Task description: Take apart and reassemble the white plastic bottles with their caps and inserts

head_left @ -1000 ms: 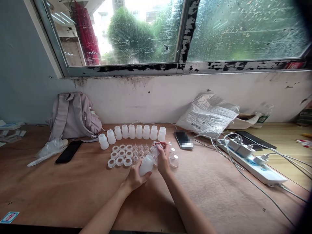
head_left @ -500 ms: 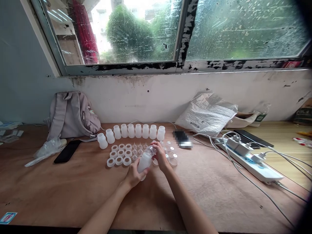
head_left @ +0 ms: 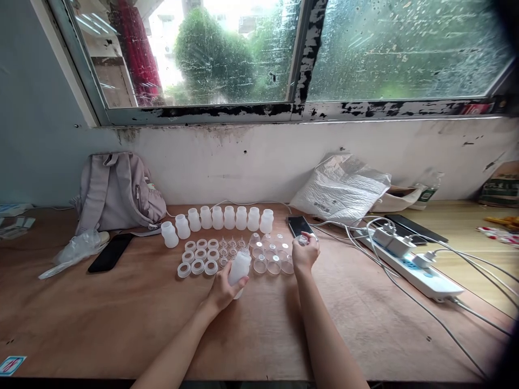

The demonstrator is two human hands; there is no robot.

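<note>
1. The left hand (head_left: pixel 222 290) wraps its fingers around the lower body of a white bottle (head_left: pixel 239 267). This grip keeps the bottle upright and leaves its open neck free.
2. The bottle stands just above the table (head_left: pixel 121 313), in front of the rings (head_left: pixel 198 259) and beside the clear caps (head_left: pixel 270 260).
3. The right hand (head_left: pixel 305 255) appears to pinch a small clear piece (head_left: pixel 302 240) at its fingertips, held apart from the bottle, near the phone (head_left: pixel 299 225).
4. The bottle is translucent white, uncapped and narrow-necked, and it matches the row of bottles (head_left: pixel 229 217).
</note>
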